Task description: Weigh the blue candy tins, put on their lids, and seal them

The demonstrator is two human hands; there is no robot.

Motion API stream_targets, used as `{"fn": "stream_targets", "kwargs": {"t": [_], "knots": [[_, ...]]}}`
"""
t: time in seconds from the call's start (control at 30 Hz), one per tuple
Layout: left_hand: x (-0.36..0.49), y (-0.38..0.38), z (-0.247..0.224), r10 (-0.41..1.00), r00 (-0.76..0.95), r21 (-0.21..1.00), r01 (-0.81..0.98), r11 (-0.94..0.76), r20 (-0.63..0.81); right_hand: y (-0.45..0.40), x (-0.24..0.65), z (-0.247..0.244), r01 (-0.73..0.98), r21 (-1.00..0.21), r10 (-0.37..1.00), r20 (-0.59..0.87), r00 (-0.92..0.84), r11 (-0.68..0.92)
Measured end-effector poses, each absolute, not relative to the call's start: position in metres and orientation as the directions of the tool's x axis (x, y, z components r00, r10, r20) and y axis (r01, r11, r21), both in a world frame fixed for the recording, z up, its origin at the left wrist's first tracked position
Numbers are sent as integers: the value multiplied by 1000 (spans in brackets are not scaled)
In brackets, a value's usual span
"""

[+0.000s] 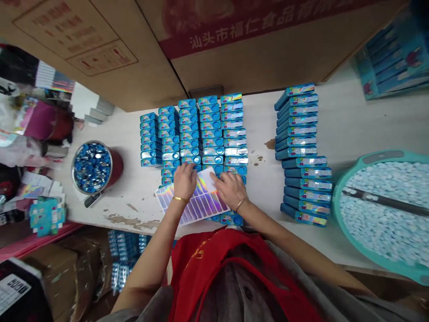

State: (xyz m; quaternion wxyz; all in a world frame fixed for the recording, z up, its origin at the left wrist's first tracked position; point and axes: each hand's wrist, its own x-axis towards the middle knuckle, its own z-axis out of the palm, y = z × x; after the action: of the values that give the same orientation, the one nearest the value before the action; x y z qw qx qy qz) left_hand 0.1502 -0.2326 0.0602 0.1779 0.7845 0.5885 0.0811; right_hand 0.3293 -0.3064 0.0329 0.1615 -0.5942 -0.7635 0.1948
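Note:
A shiny holographic sticker sheet (205, 206) lies tilted over the near part of rows of small blue boxes (191, 143). My right hand (231, 190) grips the sheet at its upper right edge, thumb and fingers together near its bare white backing. At the sheet's upper left edge, my left hand (185, 181) is closed, fingers curled down, fingertips right beside a blue box top; whatever they pinch is hidden. Several boxes in the right-hand columns bear shiny strips along their tops. The sheet covers some boxes beneath it.
Another column of blue boxes (303, 179) stands to the right, beside a turquoise basin (365, 156) full of pale pieces with a dark bar across. A red pot (116, 163) of blue pieces sits left. Large cartons (254, 74) wall off the table's back.

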Motion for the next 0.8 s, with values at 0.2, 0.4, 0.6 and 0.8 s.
{"fn": "stream_targets", "kwargs": {"t": [0.2,0.4,0.6,0.8], "knots": [[145,-249,52,910,342,192,934,-301,-235,-310,294,12,862,-454,949,-96,-300,226],[146,-255,53,895,374,186,924,-335,-242,-313,294,12,876,-435,954,-105,-280,209],[140,-298,77,909,396,365,872,-326,-134,-313,291,15,863,-478,961,-119,-251,166],[160,-311,111,982,-154,869,466,167,-106,-321,311,27,425,-900,996,-74,59,-92]]}}
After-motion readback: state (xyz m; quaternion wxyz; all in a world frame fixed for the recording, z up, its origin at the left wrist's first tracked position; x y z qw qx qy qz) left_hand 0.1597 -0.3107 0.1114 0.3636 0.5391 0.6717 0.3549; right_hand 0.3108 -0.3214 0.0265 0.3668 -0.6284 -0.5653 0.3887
